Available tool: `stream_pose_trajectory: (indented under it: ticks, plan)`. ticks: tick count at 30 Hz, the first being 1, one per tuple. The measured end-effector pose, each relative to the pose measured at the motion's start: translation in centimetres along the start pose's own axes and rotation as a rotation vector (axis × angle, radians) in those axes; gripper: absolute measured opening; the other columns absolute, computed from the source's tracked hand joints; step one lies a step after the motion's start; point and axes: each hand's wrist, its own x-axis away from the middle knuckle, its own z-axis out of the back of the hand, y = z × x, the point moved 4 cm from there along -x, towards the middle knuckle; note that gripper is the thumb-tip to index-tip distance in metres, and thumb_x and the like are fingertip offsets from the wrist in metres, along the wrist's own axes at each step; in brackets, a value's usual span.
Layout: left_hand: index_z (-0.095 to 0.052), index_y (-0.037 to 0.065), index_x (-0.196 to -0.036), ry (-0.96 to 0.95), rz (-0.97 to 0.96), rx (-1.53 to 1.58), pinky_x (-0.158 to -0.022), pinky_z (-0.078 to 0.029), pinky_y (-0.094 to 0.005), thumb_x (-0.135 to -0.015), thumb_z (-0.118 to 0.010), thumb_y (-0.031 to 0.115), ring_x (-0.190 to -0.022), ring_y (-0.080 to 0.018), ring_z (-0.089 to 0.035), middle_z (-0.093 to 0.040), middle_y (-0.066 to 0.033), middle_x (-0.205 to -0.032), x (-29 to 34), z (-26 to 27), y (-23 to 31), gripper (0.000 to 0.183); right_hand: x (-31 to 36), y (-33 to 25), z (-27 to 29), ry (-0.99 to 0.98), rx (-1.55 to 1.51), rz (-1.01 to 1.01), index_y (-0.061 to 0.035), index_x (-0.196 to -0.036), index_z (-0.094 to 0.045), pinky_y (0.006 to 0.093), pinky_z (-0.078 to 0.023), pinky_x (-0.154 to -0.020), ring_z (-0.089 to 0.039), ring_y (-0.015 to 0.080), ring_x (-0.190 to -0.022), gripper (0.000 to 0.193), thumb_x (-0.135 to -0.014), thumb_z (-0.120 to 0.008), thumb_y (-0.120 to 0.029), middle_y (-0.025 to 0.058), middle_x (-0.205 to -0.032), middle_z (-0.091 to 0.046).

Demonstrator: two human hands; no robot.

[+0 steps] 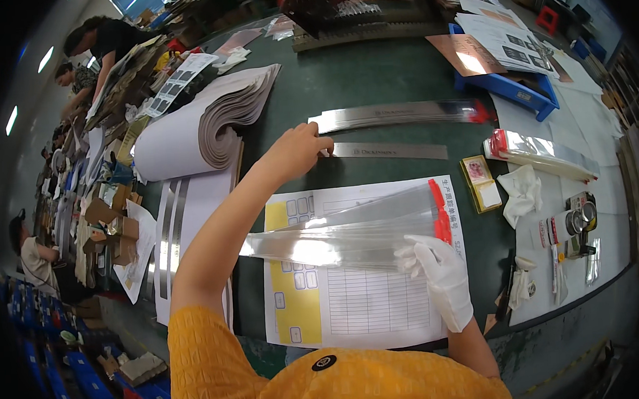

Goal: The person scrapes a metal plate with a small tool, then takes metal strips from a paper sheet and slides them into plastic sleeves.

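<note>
My left hand (297, 151), bare, reaches to the middle of the green table. Its thumb and fingers close at the left end of a single flat metal strip (396, 151) with small dark marking. Just beyond lies a stack of shiny metal strips (402, 114) in clear wrap with a red right end, close to the fingertips. My right hand (440, 274), in a white glove, has its curled fingers on the right part of several clear plastic sleeves (343, 243) with red ends. The sleeves lie fanned over a printed paper sheet (368, 305).
At the left, a thick folded bundle of white sheets (179, 142) lies near other metal strips (170, 236). A blue tray (516, 91), wrapped strips (541, 155), a yellow box (481, 184), a crumpled white cloth (521, 195) and small jars (581, 218) stand right. People work far left.
</note>
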Motion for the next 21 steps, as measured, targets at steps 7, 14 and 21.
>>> stream_pose_trajectory:
  ticks: [7, 14, 21]
  plan:
    - [-0.059, 0.015, -0.109, -0.021, 0.019, 0.007, -0.089, -0.043, -0.0391, -0.07, -0.066, 0.003, -0.106, -0.0296, -0.052, -0.057, -0.0101, -0.107, -0.5, 0.4, -1.0, 0.041, -0.6, 0.9, -0.1, -0.041, -0.022, -0.049, 0.0045, -0.114, -0.058, 0.0218, -0.048, -0.066, -0.063, 0.0125, -0.075, 0.028, -0.097, -0.045, -0.014, 0.0117, -0.093, -0.069]
    - [-0.056, 0.009, -0.107, 0.094, -0.055, 0.029, -0.087, -0.044, -0.0402, -0.067, -0.067, 0.003, -0.102, -0.0319, -0.052, -0.056, -0.012, -0.104, -1.0, 0.6, -0.4, 0.041, -0.3, -0.9, 0.1, 0.038, -0.014, -0.036, 0.003, -0.11, -0.063, 0.0218, -0.049, -0.066, -0.06, 0.01, -0.072, 0.024, -0.094, -0.051, -0.01, 0.0068, -0.086, -0.066]
    - [-0.054, 0.002, -0.104, 0.035, -0.126, 0.1, -0.086, -0.046, -0.04, -0.067, -0.067, 0.004, -0.102, -0.0333, -0.054, -0.056, -0.0152, -0.102, -3.7, -0.3, 1.5, 0.039, -3.0, -4.8, 1.4, 0.059, 0.325, 0.211, -0.002, -0.105, -0.066, 0.0231, -0.049, -0.07, -0.064, 0.0123, -0.078, 0.02, -0.089, -0.057, -0.01, 0.0071, -0.088, -0.068]
